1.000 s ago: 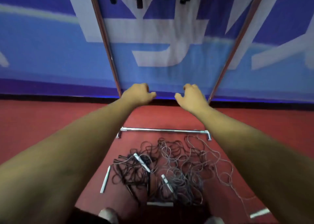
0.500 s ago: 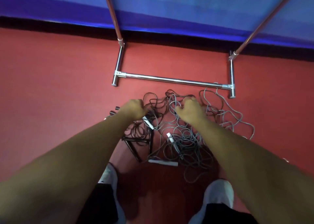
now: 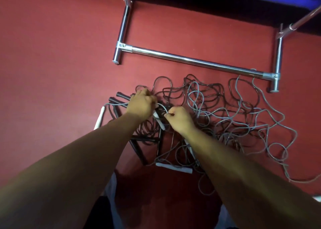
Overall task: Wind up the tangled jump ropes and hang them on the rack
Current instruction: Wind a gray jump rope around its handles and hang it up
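Tangled jump ropes [image 3: 217,107] lie on red floor [image 3: 52,55], just short of rack [image 3: 191,60] base bar; left hand [image 3: 140,105] curls round upper end of white handle [image 3: 160,122]; right hand [image 3: 180,119] pinches its grey cord [image 3: 163,107]; handle slants toward the body, between both hands, left nearer.

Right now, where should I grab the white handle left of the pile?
Probably mid-shaft on the white handle, coming from above and the left: it lies flat on bare floor, outside the tangle, its cord leaving the far end.
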A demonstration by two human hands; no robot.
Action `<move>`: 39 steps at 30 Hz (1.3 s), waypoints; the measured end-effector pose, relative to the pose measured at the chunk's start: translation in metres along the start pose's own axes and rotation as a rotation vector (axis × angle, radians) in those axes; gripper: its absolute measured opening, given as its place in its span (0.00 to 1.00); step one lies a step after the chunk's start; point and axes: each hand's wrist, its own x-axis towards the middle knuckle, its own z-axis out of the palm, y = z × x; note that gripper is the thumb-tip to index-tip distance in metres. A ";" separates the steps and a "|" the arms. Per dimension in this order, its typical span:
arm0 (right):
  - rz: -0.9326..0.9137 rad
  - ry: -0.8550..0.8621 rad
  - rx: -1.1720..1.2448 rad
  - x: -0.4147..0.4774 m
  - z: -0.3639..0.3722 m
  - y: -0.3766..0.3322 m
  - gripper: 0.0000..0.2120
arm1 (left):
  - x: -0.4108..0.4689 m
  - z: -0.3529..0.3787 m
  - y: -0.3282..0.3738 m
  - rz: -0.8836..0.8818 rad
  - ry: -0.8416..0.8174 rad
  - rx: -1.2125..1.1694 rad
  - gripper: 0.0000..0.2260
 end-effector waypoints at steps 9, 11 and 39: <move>-0.089 -0.022 0.373 -0.037 -0.091 -0.057 0.08 | -0.011 -0.109 0.032 0.057 -0.007 -0.569 0.08; -0.152 -0.002 0.395 -0.055 -0.123 -0.079 0.09 | -0.021 -0.147 0.048 0.112 0.042 -0.598 0.08; -0.389 0.252 0.772 -0.370 -0.293 -0.196 0.09 | -0.293 -0.268 0.196 0.580 -0.276 -0.960 0.04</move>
